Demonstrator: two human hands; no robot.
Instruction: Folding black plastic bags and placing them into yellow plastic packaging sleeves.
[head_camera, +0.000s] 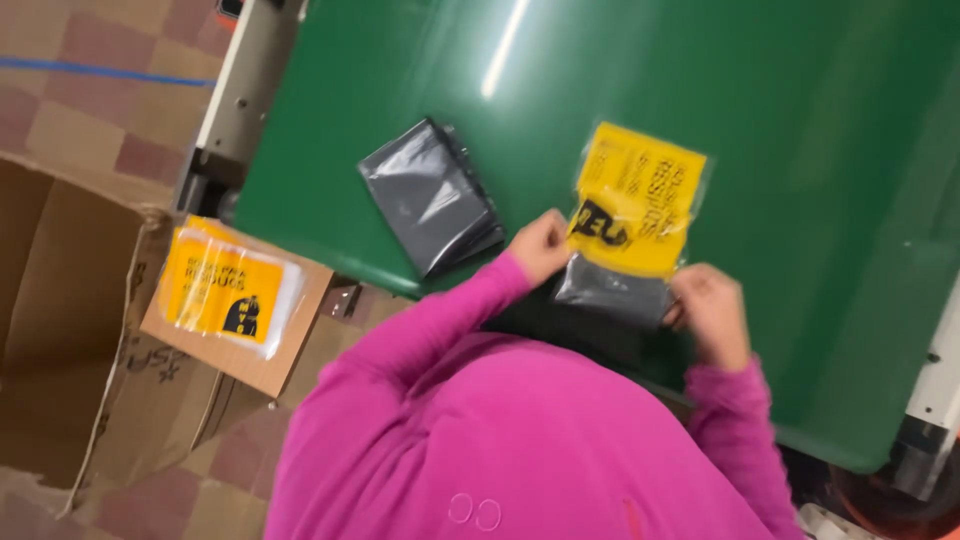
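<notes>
A clear sleeve with a yellow printed label (640, 195) lies on the green table (800, 150). A folded dark grey plastic pack (610, 290) sticks out of the sleeve's near end. My left hand (540, 245) pinches the sleeve's near left corner. At the pack's right end, my right hand (710, 315) grips the pack and the sleeve's edge. Both arms are in pink sleeves. How far the pack sits inside the sleeve is hard to tell.
A small stack of dark grey folded packs (430, 195) lies on the table to the left of my hands. An open cardboard box (60, 330) stands on the floor at left, with a pile of yellow-labelled sleeves (222, 290) on its flap. A metal frame (235, 90) borders the table's left edge.
</notes>
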